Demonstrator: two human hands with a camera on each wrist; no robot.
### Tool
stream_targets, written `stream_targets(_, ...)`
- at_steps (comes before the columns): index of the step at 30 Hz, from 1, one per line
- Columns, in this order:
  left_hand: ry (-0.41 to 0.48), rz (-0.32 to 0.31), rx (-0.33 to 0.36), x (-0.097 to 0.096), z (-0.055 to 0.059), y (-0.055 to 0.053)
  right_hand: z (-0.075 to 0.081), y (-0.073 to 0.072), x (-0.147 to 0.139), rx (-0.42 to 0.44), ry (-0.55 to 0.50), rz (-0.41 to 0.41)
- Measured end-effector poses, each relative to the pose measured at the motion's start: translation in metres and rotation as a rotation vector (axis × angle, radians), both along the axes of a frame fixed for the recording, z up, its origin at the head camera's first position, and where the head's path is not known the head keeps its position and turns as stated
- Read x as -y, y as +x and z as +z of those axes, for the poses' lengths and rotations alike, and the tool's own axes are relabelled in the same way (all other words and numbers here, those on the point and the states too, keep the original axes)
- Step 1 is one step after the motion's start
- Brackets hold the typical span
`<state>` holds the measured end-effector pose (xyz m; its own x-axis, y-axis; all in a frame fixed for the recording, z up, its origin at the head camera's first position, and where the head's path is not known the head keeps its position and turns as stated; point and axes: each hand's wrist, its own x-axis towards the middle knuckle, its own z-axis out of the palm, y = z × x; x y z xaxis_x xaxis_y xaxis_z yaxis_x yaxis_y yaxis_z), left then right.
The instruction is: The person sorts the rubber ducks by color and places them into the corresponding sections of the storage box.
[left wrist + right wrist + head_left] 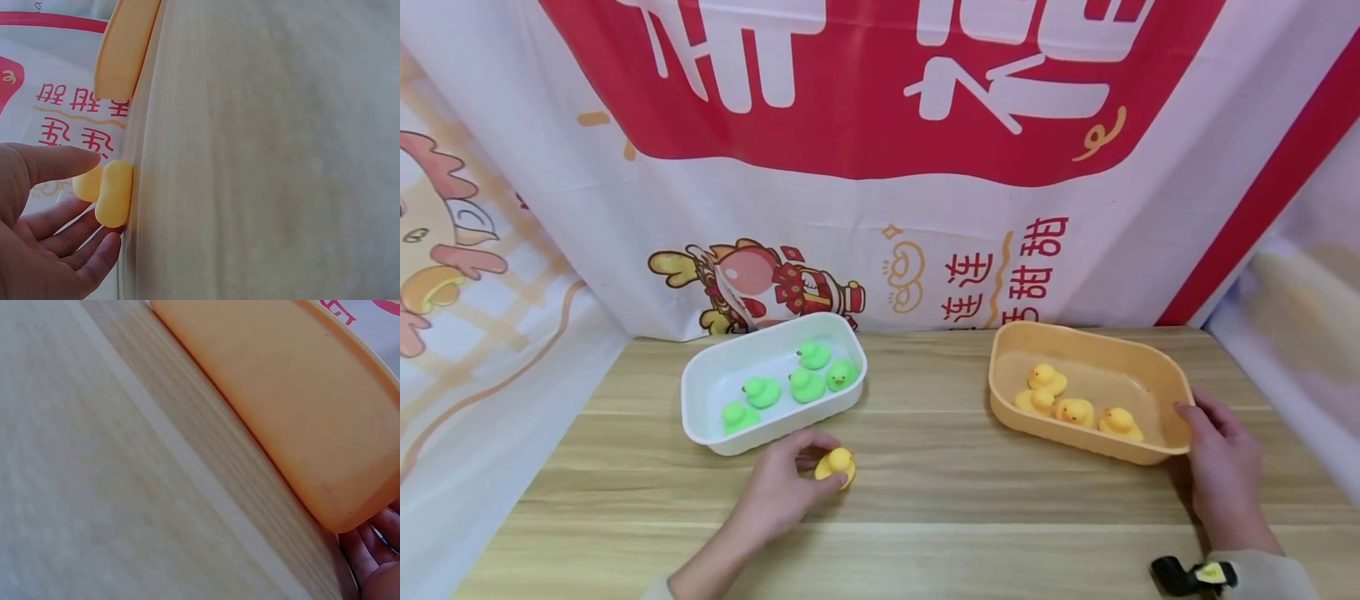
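My left hand (782, 485) holds a small yellow rubber duck (835, 465) between thumb and fingers, low at the tabletop just in front of the white tub (707, 400). In the left wrist view the thumb is at one side of the yellow duck (114, 194), with the fingers at the other. Several green rubber ducks (807, 386) lie inside the white tub. On the right, an orange tub (1123, 367) contains several yellow ducks (1120, 421). My right hand (1225, 458) grips this tub's right end, thumb at the rim; its fingers are partly hidden behind the wall.
Both tubs stand on a wood-grain table (925, 492), near its back edge. A printed red and white cloth (880, 217) hangs right behind them, and more cloth hangs at both sides. A black device (1191, 575) is strapped at the right wrist.
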<state>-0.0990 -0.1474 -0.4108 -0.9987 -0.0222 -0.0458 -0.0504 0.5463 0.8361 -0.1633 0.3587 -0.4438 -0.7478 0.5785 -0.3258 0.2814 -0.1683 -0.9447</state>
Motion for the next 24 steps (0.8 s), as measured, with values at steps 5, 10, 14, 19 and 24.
stream_targets(5, 0.001, -0.003, 0.024, 0.0006, 0.0006, -0.0011, -0.0016, 0.0010, -0.0013, -0.025, -0.021, 0.003)
stream_targets(10, -0.003, -0.002, 0.038, 0.0003, 0.0013, -0.0012, -0.0018, 0.0021, -0.0011, -0.031, -0.010, 0.009)
stream_targets(14, -0.001, 0.001, 0.040, -0.0001, 0.0017, -0.0011, -0.0012, 0.0022, -0.0005, -0.050, -0.022, 0.008)
stream_targets(19, -0.009, 0.002, 0.040, -0.0008, 0.0019, -0.0009, -0.0004, 0.0026, -0.0001, -0.062, -0.038, 0.008)
stream_targets(24, -0.013, 0.000, 0.037, -0.0016, 0.0026, -0.0009, 0.0006, 0.0035, -0.0004, -0.043, -0.038, 0.040)
